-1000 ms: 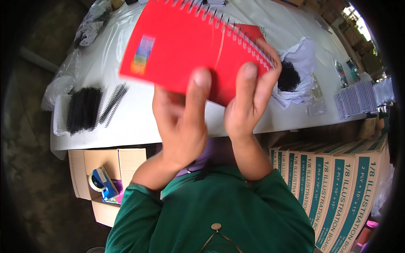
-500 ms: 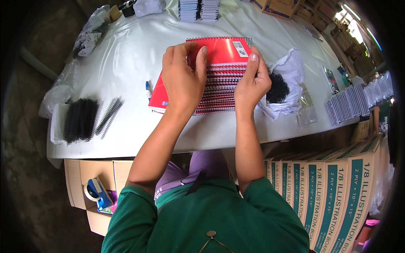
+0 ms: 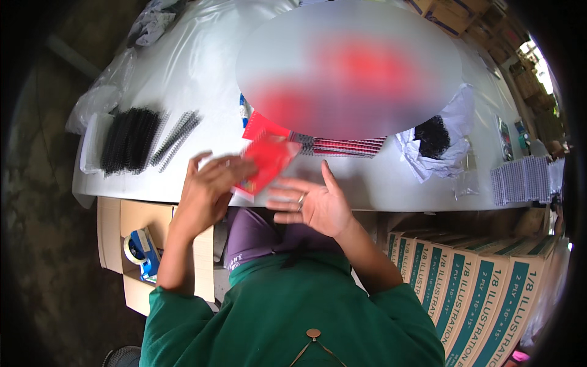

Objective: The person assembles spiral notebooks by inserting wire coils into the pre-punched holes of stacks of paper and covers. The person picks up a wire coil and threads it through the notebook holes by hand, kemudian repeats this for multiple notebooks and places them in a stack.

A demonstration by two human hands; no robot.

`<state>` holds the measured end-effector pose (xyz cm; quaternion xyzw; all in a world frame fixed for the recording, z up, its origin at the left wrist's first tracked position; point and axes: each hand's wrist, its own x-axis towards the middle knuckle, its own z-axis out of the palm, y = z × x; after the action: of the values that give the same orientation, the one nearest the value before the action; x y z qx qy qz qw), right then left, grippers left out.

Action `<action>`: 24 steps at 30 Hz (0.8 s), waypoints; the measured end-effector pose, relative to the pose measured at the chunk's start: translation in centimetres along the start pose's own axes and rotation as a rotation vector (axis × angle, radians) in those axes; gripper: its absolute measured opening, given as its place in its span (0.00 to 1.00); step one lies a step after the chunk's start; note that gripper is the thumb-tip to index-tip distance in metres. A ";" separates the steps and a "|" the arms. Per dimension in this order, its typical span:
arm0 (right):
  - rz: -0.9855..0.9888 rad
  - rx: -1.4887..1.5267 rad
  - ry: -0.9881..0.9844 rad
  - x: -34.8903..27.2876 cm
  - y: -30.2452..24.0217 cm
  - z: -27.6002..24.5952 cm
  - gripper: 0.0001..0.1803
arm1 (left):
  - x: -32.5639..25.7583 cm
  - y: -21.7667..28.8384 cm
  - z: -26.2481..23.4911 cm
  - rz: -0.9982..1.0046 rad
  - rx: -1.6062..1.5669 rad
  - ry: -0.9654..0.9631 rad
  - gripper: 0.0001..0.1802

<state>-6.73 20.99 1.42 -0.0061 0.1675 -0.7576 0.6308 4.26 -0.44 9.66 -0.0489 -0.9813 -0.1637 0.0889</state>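
Observation:
My left hand (image 3: 211, 186) is closed on a small red notebook (image 3: 269, 162), smeared by motion and tilted above the table's near edge. No coil can be made out on it. To its right, my right hand (image 3: 321, 205) is open, palm up with fingers spread, a ring on one finger, close to the notebook but apart from it. Behind both hands lies a stack of red spiral notebooks (image 3: 348, 147); a blurred oval hides most of it. Another red cover (image 3: 264, 125) sticks out at the stack's left.
Black binding coils (image 3: 125, 144) stand at the left, with loose coils (image 3: 180, 139) alongside. Tangled black coils (image 3: 432, 136) rest on white plastic (image 3: 416, 162) at the right. Below the table are a carton (image 3: 110, 235) holding a blue tape dispenser (image 3: 147, 257) and several board boxes (image 3: 471, 287).
Both hands have come off the stack and back toward me. The left now has a red notebook in it; the right has opened, palm up. The view has shifted, and a blurred oval covers the stack.

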 end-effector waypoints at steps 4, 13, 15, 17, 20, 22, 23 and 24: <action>0.002 -0.200 0.089 2.3 1.8 0.9 0.28 | -2.4 -1.2 -3.1 0.086 -0.342 -0.125 0.31; -0.659 -1.226 -0.046 5.1 -1.0 -1.7 0.16 | -0.7 -16.9 4.4 -0.647 0.356 0.304 0.17; -0.618 -1.122 -0.010 5.7 0.0 -0.6 0.16 | -0.6 -17.0 3.9 -0.563 0.405 0.409 0.14; -0.579 -1.333 0.016 5.9 -0.2 -1.0 0.17 | -0.3 -16.3 2.6 -0.469 0.476 0.526 0.11; -0.635 -1.332 0.038 6.2 -0.7 -2.4 0.17 | 0.1 -13.6 0.6 -0.552 0.186 0.531 0.12; -0.679 -1.268 0.057 6.2 -0.8 -2.5 0.16 | -0.7 -10.2 1.4 -0.386 -0.329 0.458 0.12; -0.677 -1.246 0.059 6.1 -0.8 -2.3 0.16 | -1.2 -8.2 1.9 -0.413 -0.495 0.315 0.13; -0.680 -1.225 0.062 6.1 -0.8 -2.1 0.16 | -1.4 -6.8 2.2 -0.435 -0.658 0.169 0.15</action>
<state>-9.24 15.84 -1.60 -0.3910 0.5708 -0.6821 0.2368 4.43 -6.23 5.23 0.1478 -0.8532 -0.4875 0.1120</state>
